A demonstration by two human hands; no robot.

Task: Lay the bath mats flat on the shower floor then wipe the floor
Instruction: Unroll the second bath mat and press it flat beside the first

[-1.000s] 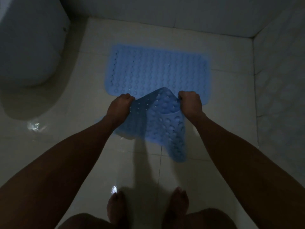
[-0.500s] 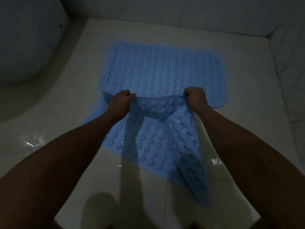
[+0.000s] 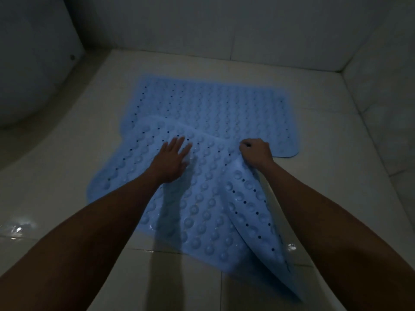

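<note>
Dim light. Far bath mat [image 3: 215, 104] lies flat on tiled floor [image 3: 336, 122]; near bath mat [image 3: 197, 212] overlaps its front edge. Left hand [image 3: 173, 160] presses flat, fingers spread. Right hand [image 3: 256, 152] fisted, pinching near mat's raised right edge.

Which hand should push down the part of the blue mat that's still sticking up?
The right hand, probably. It already grips the near mat at its raised right edge, so it can lower it. The left hand lies open and flat on the part already down, pinning it beside the far mat.
</note>
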